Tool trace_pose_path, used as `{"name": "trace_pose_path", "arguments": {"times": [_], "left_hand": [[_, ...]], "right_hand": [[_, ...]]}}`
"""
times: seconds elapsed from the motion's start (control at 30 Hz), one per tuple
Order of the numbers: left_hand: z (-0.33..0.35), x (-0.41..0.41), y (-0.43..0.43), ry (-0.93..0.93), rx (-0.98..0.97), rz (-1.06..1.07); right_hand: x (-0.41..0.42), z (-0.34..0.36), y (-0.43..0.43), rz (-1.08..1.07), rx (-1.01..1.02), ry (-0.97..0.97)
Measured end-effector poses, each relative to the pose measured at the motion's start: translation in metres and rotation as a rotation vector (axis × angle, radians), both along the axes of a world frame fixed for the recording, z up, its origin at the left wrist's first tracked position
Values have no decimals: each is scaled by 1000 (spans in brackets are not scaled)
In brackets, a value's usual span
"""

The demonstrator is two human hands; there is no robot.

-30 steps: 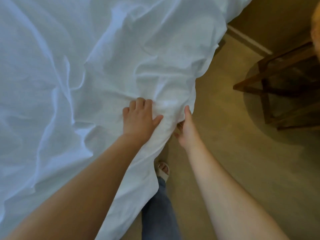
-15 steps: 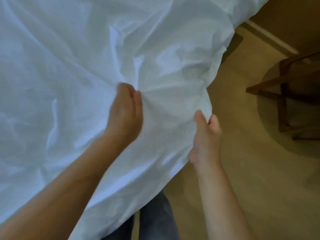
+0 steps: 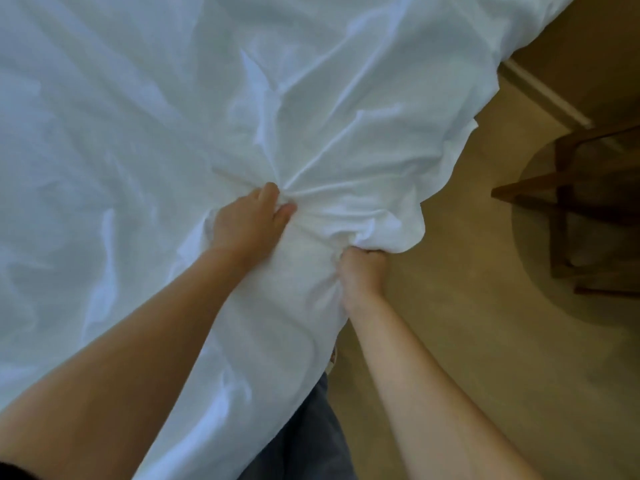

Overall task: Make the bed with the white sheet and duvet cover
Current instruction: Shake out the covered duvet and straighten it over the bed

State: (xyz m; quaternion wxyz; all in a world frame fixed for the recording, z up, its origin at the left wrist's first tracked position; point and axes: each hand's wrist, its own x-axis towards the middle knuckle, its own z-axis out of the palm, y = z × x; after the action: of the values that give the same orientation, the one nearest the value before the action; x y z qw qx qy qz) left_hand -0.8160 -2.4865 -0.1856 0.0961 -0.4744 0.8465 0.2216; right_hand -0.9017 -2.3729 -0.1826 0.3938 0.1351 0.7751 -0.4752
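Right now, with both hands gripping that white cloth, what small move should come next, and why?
Probably tug the cloth outward to flatten it: the left hand and right hand both grip bunched folds near its edge, and creases fan out from them.

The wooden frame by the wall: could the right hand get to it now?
Probably not without letting go: the right hand grips the white fabric at its edge. Only bare floor lies between it and the wooden frame, so nothing blocks it.

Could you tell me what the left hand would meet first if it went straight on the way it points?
The left hand points up and right, so it would probably push straight into the bunched cloth it grips.
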Motion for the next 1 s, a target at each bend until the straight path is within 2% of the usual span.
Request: {"name": "trace_pose_path", "arguments": {"times": [0.1, 0.17, 0.23, 0.27, 0.3, 0.37, 0.43, 0.6, 0.7, 0.77, 0.87, 0.93, 1.0], "left_hand": [[13, -9, 3, 326, -180, 4], [14, -12, 11, 402, -268, -64], [2, -15, 16, 197, -59, -107], [-7, -18, 16, 65, 49, -114], [-15, -22, 11, -14, 91, -110], [-19, -33, -1, -26, 86, -104], [-14, -45, -13, 59, 46, -105], [11, -98, -38, 234, -8, -31], [14, -145, -54, 182, 2, 29], [6, -171, -62, 181, -45, 18], [-1, -195, -66, 309, -123, 95], [7, -211, -73, 367, 8, 303], [26, -231, -86, 444, 58, 464]], "right_hand": [[-2, 19, 14, -135, -71, 94], [2, 23, 33, -242, -31, 140], [0, -2, 40, -323, 99, 113], [-3, -16, 36, -290, 170, 62], [-8, -25, 28, -223, 210, -6], [-15, -39, 18, -87, 195, -63], [-24, -40, 19, -60, 112, -49], [-84, -24, 9, -292, -177, -148], [-137, -13, -18, -366, -466, -245], [-173, -15, -38, -366, -550, -254], [-212, -31, -59, -298, -374, -152], [-228, -35, -68, -245, -229, -50], [-239, -36, -79, -160, -181, 128]]}}
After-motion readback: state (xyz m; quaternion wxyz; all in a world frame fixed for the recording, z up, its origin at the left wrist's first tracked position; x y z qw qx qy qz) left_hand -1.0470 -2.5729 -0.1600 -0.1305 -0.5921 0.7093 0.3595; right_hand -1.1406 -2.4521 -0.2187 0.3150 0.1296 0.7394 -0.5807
